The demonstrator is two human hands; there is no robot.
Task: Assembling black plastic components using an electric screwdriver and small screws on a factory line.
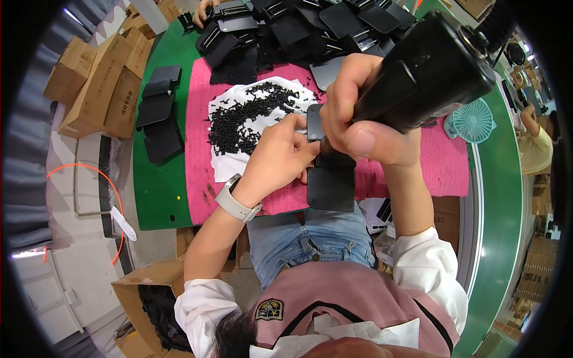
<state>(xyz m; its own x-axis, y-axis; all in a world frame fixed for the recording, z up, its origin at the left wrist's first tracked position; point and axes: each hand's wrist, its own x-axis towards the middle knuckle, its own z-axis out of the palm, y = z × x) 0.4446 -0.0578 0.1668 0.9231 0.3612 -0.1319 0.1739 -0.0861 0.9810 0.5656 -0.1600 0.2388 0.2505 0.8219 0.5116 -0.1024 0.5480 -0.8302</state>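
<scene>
My right hand [370, 134] is wrapped round a black power screwdriver [421, 74], its body tilted up to the right. The driver's tip points down at the middle of a black hinged bracket [331, 190], which has flat plates at both ends. With thumb and fingers closed at the bracket's left edge, my left hand [276, 160] grips it close to the tip; a watch is on that wrist. Whether a screw is under the tip is hidden by my fingers. Left of the bracket, many small black screws [236, 125] lie spread on a white cloth [224, 171].
A pink mat [198, 131] covers part of the green table [152, 203]. Black brackets [292, 30] are heaped at the back, where another person's hand [205, 11] reaches in. More black brackets [160, 113] lie left. A teal fan [474, 121] stands right; cardboard boxes [98, 89] are far left.
</scene>
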